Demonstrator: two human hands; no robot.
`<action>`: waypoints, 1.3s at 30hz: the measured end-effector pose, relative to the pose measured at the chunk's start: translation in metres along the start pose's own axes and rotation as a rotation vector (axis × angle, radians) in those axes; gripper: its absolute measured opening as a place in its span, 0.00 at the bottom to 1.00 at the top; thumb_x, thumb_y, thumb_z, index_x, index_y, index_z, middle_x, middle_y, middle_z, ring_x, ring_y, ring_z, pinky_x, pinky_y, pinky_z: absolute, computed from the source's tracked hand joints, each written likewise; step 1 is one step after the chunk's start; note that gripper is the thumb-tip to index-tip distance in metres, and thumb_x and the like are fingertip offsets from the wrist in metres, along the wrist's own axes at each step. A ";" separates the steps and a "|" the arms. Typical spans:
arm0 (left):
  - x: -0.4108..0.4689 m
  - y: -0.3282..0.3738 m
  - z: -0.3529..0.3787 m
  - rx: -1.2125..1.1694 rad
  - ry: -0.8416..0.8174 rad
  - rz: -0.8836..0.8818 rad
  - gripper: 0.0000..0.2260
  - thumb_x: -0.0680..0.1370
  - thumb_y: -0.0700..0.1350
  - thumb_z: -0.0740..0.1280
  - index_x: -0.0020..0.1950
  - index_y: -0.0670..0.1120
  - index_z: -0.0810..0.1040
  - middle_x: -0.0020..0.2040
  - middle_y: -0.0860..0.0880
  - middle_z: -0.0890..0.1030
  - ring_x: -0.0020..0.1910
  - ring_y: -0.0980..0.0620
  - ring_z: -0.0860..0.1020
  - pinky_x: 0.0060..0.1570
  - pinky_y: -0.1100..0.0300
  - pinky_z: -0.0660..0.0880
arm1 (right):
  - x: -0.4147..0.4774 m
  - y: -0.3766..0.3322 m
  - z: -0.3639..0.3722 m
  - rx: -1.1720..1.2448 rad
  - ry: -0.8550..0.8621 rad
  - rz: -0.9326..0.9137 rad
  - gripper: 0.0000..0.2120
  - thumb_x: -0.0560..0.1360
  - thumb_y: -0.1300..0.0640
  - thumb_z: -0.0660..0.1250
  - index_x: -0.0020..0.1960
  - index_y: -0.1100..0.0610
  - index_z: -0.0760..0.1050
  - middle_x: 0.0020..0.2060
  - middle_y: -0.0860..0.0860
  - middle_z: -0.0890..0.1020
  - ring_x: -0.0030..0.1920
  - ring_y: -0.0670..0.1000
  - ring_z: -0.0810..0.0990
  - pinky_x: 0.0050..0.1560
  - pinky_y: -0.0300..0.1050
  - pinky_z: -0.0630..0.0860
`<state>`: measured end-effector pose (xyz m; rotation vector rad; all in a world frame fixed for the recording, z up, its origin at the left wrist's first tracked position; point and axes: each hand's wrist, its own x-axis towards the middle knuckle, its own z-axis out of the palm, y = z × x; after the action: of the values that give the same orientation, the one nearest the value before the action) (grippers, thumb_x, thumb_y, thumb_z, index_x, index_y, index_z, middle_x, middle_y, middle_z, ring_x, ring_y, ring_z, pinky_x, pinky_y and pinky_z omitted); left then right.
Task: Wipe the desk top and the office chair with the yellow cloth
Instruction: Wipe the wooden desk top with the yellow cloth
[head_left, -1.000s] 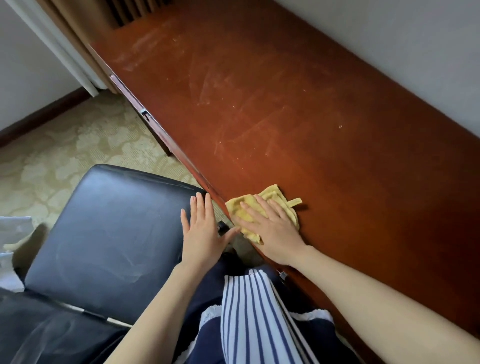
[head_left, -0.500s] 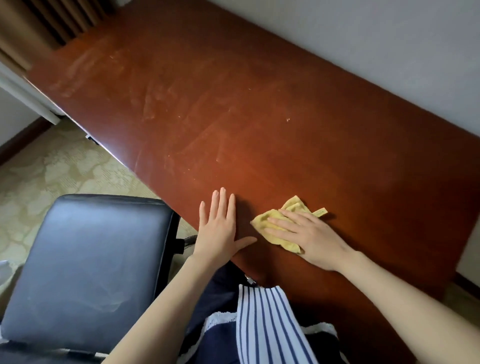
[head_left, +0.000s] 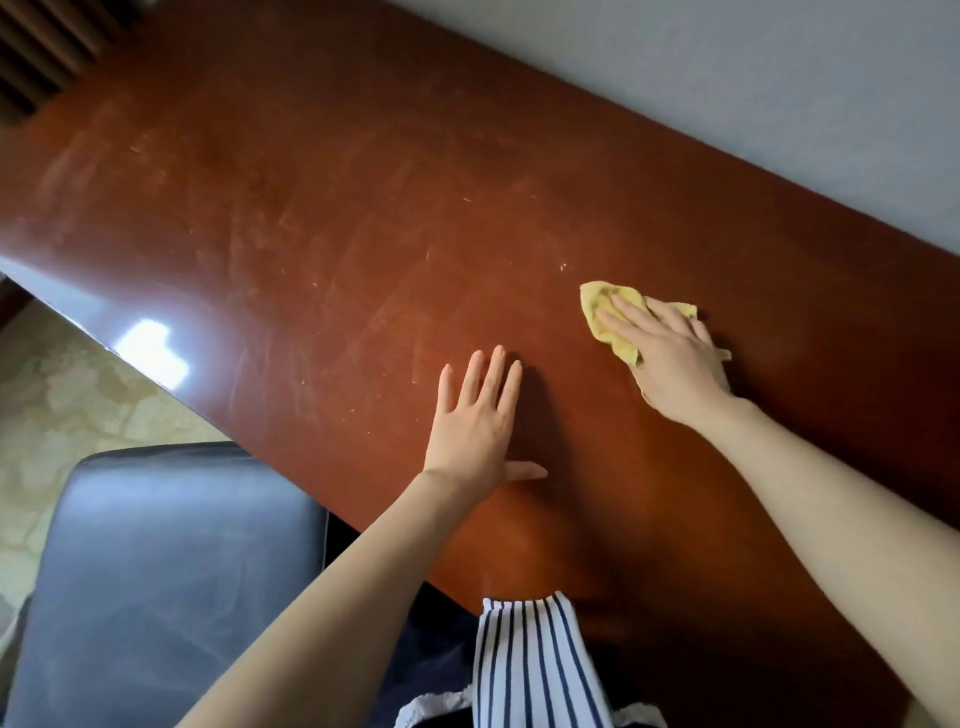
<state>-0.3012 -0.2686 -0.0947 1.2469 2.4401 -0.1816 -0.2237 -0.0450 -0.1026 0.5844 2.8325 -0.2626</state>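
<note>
The red-brown wooden desk top (head_left: 322, 218) fills most of the view, streaked with dusty smears and small crumbs. My right hand (head_left: 670, 358) presses flat on the crumpled yellow cloth (head_left: 602, 306), which pokes out past the fingertips on the desk's middle right. My left hand (head_left: 478, 421) lies flat on the wood nearer the front edge, fingers spread, holding nothing. The black leather office chair (head_left: 156, 571) sits at the lower left, just off the desk's front edge.
A grey wall (head_left: 779, 93) runs along the desk's far side. Patterned beige carpet (head_left: 62, 405) shows at the left beside the chair. A dark slatted panel (head_left: 36, 47) stands at the top left corner. My striped apron (head_left: 530, 665) hangs at the bottom.
My right hand has slid the yellow cloth away from the front edge, further onto the desk. My left hand left the chair and now lies flat on the desk top.
</note>
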 end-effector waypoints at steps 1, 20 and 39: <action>0.002 -0.001 0.001 -0.004 -0.011 0.001 0.51 0.70 0.71 0.60 0.77 0.45 0.36 0.78 0.44 0.38 0.76 0.42 0.38 0.72 0.42 0.37 | 0.013 -0.001 -0.002 0.015 0.013 0.041 0.31 0.79 0.59 0.61 0.76 0.42 0.52 0.76 0.41 0.53 0.76 0.51 0.51 0.73 0.55 0.52; 0.006 -0.006 0.002 -0.012 -0.027 -0.012 0.50 0.69 0.72 0.61 0.78 0.47 0.39 0.78 0.46 0.40 0.77 0.45 0.40 0.71 0.40 0.37 | 0.006 -0.068 0.028 0.120 0.085 -0.094 0.28 0.79 0.54 0.62 0.76 0.42 0.56 0.76 0.43 0.56 0.77 0.52 0.48 0.75 0.53 0.43; 0.014 0.001 -0.028 -0.028 -0.156 -0.046 0.47 0.68 0.72 0.62 0.78 0.49 0.48 0.79 0.48 0.50 0.77 0.48 0.51 0.73 0.43 0.41 | -0.084 0.037 0.054 0.273 0.425 0.047 0.28 0.64 0.70 0.75 0.61 0.52 0.79 0.61 0.49 0.79 0.61 0.53 0.69 0.61 0.58 0.69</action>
<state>-0.3161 -0.2496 -0.0744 1.1215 2.3308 -0.2471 -0.1236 -0.0541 -0.1367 0.8499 3.2072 -0.5863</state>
